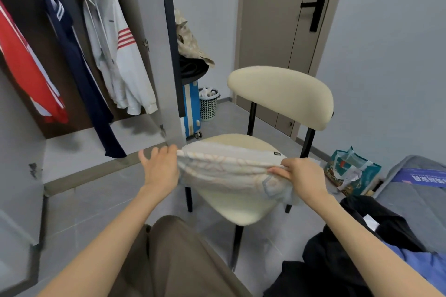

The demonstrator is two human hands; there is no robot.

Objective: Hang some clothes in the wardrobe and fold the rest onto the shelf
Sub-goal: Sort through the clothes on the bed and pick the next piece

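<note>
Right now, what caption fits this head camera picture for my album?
Two hands, left and right, fold a pale cloth on a cream chair beside the wardrobe.

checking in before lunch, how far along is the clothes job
Done: red jacket, navy garment and white striped jacket hang in the wardrobe. In hand: both hands fold a pale patterned garment on the cream chair. Left: dark clothes nearby.

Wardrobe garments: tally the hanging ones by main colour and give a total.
Red: 1, the red jacket
Navy: 1, the navy garment
White: 1, the white jacket
Total: 3
</note>
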